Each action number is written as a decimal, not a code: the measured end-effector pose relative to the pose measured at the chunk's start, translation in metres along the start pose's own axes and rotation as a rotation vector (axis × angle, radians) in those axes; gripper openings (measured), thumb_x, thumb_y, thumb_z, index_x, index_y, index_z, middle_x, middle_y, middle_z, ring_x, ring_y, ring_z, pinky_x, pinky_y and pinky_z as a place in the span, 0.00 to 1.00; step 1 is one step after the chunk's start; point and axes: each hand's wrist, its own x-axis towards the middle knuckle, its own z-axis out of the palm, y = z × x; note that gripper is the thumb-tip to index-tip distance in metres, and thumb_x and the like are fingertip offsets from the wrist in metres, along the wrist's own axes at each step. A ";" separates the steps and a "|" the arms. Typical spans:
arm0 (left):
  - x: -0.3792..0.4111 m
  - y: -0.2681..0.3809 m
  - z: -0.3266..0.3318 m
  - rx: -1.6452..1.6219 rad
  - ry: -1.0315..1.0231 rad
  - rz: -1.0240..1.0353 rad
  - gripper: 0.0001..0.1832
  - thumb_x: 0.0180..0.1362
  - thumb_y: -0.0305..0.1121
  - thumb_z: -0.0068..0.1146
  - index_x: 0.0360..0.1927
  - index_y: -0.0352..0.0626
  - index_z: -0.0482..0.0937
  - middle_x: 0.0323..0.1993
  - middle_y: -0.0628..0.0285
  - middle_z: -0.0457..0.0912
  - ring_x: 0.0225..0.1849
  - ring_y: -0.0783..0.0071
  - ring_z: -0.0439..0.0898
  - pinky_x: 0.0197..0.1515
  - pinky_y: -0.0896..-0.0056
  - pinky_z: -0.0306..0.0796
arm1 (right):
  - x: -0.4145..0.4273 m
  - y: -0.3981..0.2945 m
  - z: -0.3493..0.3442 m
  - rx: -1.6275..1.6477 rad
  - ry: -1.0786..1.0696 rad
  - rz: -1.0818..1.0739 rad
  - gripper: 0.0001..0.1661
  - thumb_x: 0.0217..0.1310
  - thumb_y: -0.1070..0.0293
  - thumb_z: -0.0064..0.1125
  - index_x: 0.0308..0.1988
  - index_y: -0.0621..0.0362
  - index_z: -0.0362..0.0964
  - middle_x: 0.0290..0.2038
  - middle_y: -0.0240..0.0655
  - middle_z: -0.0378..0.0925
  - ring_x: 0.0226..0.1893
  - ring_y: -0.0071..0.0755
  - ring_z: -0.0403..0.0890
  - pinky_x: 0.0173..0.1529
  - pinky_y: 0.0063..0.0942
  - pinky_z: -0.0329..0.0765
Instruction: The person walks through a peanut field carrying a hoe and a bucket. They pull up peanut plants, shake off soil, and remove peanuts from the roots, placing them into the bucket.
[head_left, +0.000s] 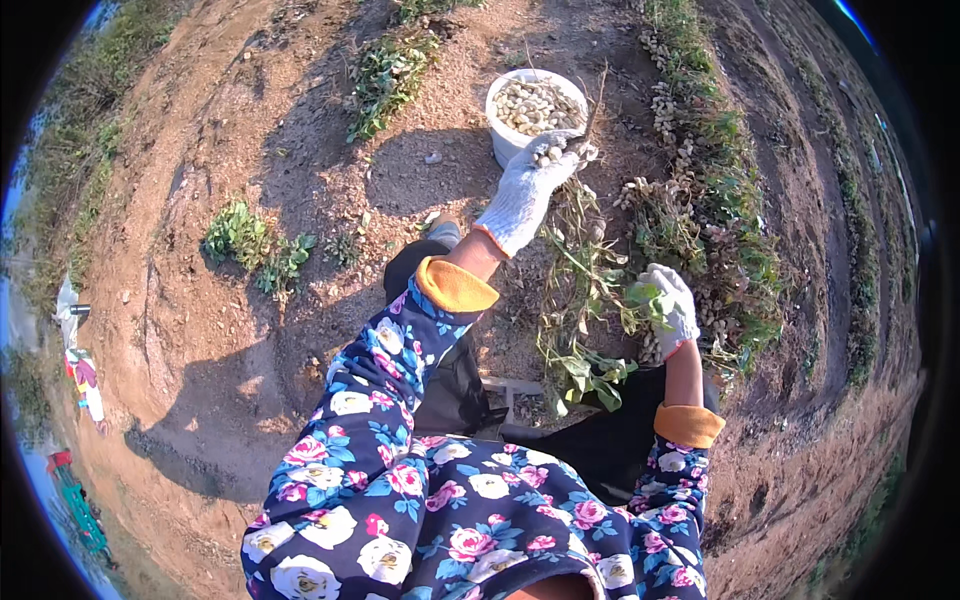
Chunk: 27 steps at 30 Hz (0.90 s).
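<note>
My left hand (551, 161), in a white knitted glove, is closed around the root end of an uprooted peanut plant (585, 277) at the near rim of a white bucket (508, 141). Pale peanuts show in its grip, and bare roots rise above the fingers. Peanut pods (536, 106) fill much of the bucket. Stems and green leaves of the plant trail down between my arms. My right hand (670, 306), gloved as well, is at leaves beside this plant; whether its fingers grip them is unclear.
A long row of pulled peanut plants with pods (720, 202) runs along the right. Smaller leafy clumps lie on the soil at the left (259, 244) and top (394, 79). A pale stool-like frame (510, 386) shows between my legs. A green and red machine (79, 506) stands far left.
</note>
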 end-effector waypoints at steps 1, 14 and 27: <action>-0.011 0.009 0.001 0.125 0.013 0.069 0.14 0.60 0.24 0.52 0.51 0.39 0.75 0.44 0.69 0.77 0.44 0.82 0.74 0.48 0.82 0.68 | 0.000 0.006 -0.003 0.018 -0.022 -0.083 0.14 0.62 0.69 0.54 0.48 0.59 0.71 0.38 0.34 0.77 0.35 0.27 0.79 0.38 0.22 0.77; -0.094 0.092 -0.028 -0.221 -0.045 0.061 0.16 0.61 0.28 0.49 0.53 0.38 0.70 0.46 0.56 0.78 0.46 0.66 0.80 0.36 0.67 0.82 | -0.095 -0.087 0.151 -0.416 -0.227 -0.642 0.11 0.58 0.74 0.59 0.43 0.61 0.75 0.38 0.32 0.79 0.37 0.20 0.77 0.43 0.20 0.75; -0.091 0.072 0.006 0.662 0.183 0.550 0.15 0.60 0.22 0.52 0.52 0.38 0.71 0.44 0.60 0.77 0.44 0.74 0.76 0.49 0.72 0.72 | -0.109 -0.100 0.157 -0.837 -0.235 -0.736 0.10 0.58 0.64 0.56 0.33 0.59 0.70 0.27 0.43 0.76 0.30 0.46 0.79 0.36 0.36 0.74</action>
